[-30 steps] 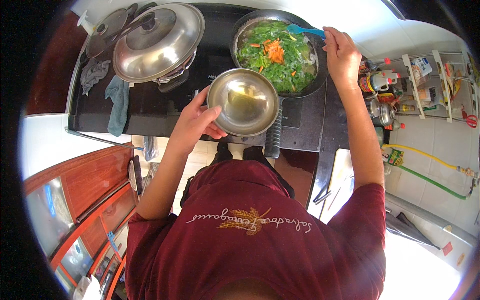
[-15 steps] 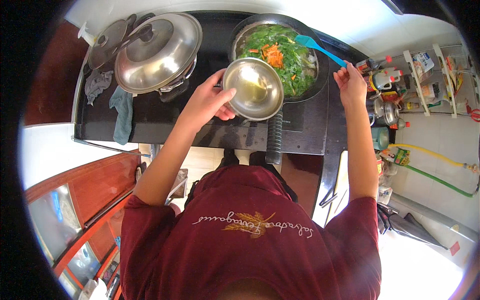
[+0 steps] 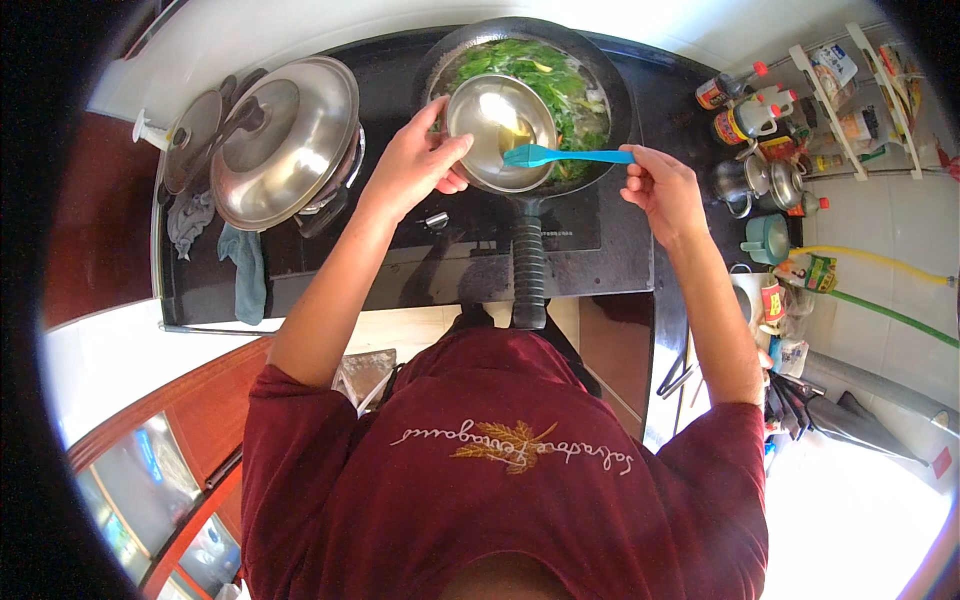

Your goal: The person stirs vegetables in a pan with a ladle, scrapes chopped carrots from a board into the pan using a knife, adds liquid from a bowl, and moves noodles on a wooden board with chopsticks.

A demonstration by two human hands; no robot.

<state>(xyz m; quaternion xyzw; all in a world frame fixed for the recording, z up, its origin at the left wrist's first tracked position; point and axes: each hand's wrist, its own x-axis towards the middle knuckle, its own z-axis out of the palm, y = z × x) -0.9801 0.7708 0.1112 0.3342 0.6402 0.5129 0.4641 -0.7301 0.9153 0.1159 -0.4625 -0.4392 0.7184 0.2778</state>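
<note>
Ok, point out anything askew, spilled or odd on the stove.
I see no spill. Only the crumpled grey cloth and the teal cloth stand out, lying near the domed lid, arguably untidy.

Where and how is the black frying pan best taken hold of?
Likely by its ribbed handle, coming from the person's side: it is long, slim and points toward the person, its end showing past the cooktop's front edge. The black frying pan itself is broad, and the steel bowl in the left hand partly covers it.
</note>
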